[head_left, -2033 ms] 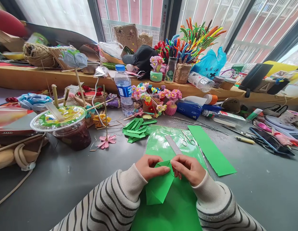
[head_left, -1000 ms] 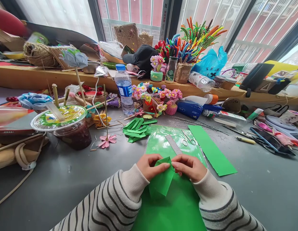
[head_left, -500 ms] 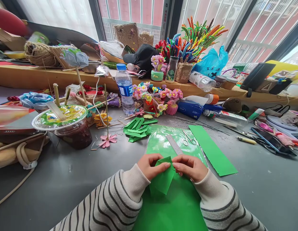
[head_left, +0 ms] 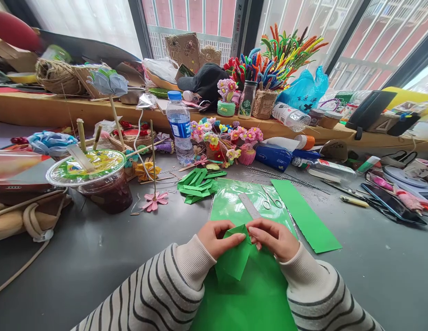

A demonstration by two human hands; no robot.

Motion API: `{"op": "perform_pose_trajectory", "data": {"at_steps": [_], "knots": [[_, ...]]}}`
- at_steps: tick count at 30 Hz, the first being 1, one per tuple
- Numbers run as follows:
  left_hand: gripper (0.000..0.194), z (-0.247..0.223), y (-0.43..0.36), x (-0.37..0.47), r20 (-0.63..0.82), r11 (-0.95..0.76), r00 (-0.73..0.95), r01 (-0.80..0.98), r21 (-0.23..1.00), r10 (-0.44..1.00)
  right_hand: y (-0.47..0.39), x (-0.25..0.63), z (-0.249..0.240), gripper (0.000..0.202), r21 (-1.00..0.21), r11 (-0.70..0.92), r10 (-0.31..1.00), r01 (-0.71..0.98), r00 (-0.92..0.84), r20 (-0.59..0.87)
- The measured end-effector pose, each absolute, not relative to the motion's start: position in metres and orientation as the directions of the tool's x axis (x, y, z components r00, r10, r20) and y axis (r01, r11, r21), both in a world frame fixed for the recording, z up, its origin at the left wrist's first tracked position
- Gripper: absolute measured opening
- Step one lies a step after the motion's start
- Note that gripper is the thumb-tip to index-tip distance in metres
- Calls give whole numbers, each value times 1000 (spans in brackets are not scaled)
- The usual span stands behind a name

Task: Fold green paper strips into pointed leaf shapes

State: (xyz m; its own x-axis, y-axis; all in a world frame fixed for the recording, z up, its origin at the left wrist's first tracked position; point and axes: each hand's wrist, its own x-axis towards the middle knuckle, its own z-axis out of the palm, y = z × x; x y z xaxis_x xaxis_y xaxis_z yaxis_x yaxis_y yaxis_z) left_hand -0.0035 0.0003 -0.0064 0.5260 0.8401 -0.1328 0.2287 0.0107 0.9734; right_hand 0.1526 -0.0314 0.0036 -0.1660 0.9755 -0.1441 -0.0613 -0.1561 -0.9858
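Between thumb and fingers, my left hand [head_left: 220,237] grips a piece of folded green paper [head_left: 234,259], its pointed flap turned upward. My right hand [head_left: 273,238] pinches the paper's upper right edge; its fingertips partly hide that fold. Beneath both hands lies a plastic packet of green paper sheets [head_left: 250,303]. A metal ruler [head_left: 249,206] and small scissors [head_left: 271,198] rest on the packet beyond my hands. To its right is a green paper strip [head_left: 305,216]. Several folded green paper pieces [head_left: 198,185] lie in a pile at its far left.
A lidded drink cup [head_left: 108,191] and a pink paper flower [head_left: 154,201] stand to the left. A water bottle [head_left: 180,131], crochet flowers [head_left: 228,138] and a tissue pack [head_left: 274,155] line the back. At right are a phone [head_left: 393,204] and a utility knife [head_left: 354,201].
My right hand's fingers have shifted slightly along the paper's edge, the thumb curling in a little. The left hand and the paper stay almost still.
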Motion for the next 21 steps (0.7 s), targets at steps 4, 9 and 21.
{"op": "perform_pose_trajectory", "data": {"at_steps": [4, 9, 21], "knots": [[31, -10, 0, -2, -90, -88, 516, 310, 947, 852, -32, 142, 3, 16, -997, -8, 1000, 74, -10, -8], [30, -7, -1, -2, -102, -120, 525, 372, 920, 845, -33, 138, -3, 19, -979, 79, 995, 187, 41, 88], [23, 8, -2, -2, -124, -17, 545, 245, 969, 829, -36, 145, 6, 20, -978, 17, 999, 206, 23, 23]]}}
